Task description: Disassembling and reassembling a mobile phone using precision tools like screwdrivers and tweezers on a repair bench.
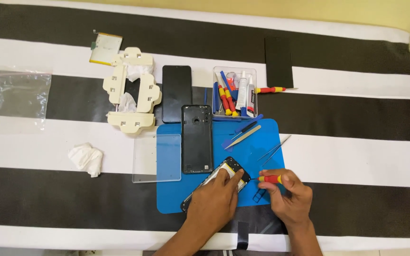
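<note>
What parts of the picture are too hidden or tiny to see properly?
- Head view: most of the opened phone lies under the left hand.
- Head view: the screwdriver tip and any screw are too small to see.
- Head view: the right hand covers the screwdriver's back end.
- Head view: the tools in the clear box overlap.

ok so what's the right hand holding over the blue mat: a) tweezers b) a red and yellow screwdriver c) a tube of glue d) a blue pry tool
b: the right hand grips a small red and yellow screwdriver, its tip pointed at the opened phone that the left hand presses onto the blue mat; the tweezers lie untouched on the mat.
</note>
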